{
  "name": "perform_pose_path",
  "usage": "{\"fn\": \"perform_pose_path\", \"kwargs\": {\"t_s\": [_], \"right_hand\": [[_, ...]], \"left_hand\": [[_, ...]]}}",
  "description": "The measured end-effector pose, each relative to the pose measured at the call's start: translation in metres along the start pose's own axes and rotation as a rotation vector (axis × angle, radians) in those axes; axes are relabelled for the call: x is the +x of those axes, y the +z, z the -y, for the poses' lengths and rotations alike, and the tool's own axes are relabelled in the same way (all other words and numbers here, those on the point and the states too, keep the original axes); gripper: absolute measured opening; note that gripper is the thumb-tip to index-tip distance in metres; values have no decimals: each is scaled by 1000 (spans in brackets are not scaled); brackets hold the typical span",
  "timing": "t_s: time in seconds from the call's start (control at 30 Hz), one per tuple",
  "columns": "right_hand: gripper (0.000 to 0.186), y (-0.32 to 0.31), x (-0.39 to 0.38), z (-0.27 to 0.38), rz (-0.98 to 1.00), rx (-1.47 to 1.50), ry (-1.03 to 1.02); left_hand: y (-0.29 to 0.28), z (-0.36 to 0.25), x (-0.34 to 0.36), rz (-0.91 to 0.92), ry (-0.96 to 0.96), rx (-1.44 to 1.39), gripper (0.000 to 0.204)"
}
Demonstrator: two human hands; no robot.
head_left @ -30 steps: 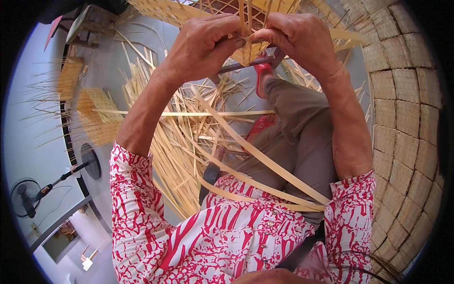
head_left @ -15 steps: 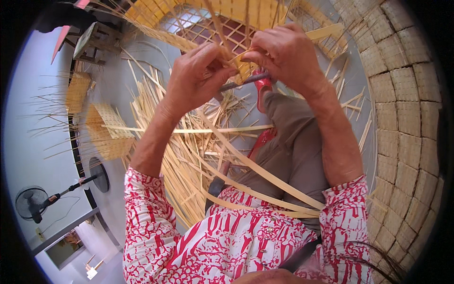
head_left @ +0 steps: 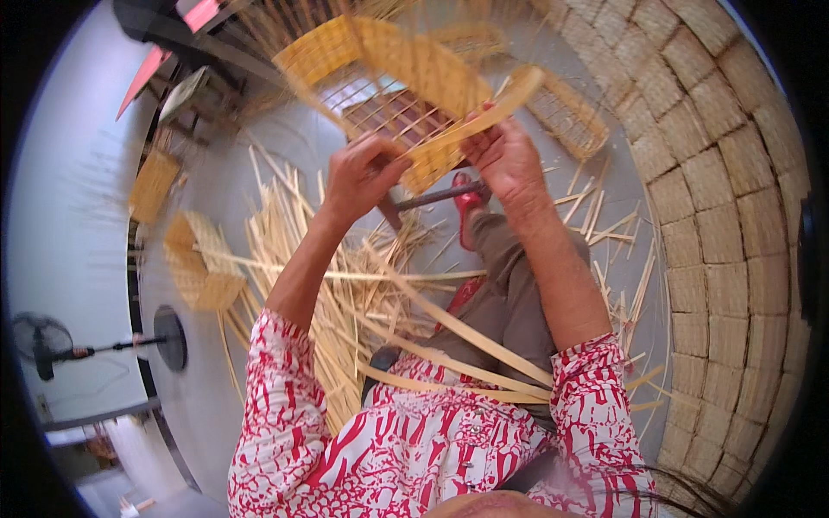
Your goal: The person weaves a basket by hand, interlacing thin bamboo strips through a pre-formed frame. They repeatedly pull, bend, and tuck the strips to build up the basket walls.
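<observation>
A half-woven yellow basket (head_left: 432,73) with an open lattice bottom (head_left: 380,112) is in front of me, its long upright stakes pointing away. My left hand (head_left: 363,177) pinches its near edge, thumb against fingers. My right hand (head_left: 505,160) has its palm turned up and its fingers closed round a flat yellow bamboo strip (head_left: 518,89). That strip runs along the basket's near side and curls up past my fingers. Just below the basket a dark bar (head_left: 440,195) crosses in front of my red shoe (head_left: 466,203).
Loose pale strips (head_left: 302,293) cover the floor on the left, and a few long ones (head_left: 466,324) lie over my lap. Stacked woven pieces (head_left: 725,285) line the right side. Other part-woven baskets (head_left: 203,263), a fan (head_left: 43,345) and a stool (head_left: 186,95) stand left.
My right hand has turned palm up and drawn the bamboo strip out to the right. The basket appears rotated and more of its near side shows. The hands have moved slightly lower.
</observation>
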State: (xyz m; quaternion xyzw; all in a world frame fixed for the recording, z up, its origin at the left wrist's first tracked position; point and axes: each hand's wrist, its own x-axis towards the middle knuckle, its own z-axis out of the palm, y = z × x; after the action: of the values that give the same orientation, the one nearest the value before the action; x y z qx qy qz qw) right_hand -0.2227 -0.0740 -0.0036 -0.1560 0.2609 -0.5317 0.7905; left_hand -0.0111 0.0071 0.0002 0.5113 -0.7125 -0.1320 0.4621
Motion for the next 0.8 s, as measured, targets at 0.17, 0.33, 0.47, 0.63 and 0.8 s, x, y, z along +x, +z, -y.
{"fn": "perform_pose_path", "kwargs": {"t_s": [0.17,0.33,0.47,0.63,0.8], "right_hand": [[27,7,10,6,546,-299,121],[52,39,-20,4,812,-852,-291],[54,49,-32,8,779,-1109,-351],[22,30,-13,-8,497,-1089,-549],[25,45,-19,-10,286,-908,-640]], "left_hand": [[-1,8,-7,-11,-60,-132,15],[3,2,2,-61,-58,-118,15],[0,8,1,-55,30,-25,16],[2,-1,6,-59,-24,3,16],[3,-4,3,-124,-44,-12,15]]}}
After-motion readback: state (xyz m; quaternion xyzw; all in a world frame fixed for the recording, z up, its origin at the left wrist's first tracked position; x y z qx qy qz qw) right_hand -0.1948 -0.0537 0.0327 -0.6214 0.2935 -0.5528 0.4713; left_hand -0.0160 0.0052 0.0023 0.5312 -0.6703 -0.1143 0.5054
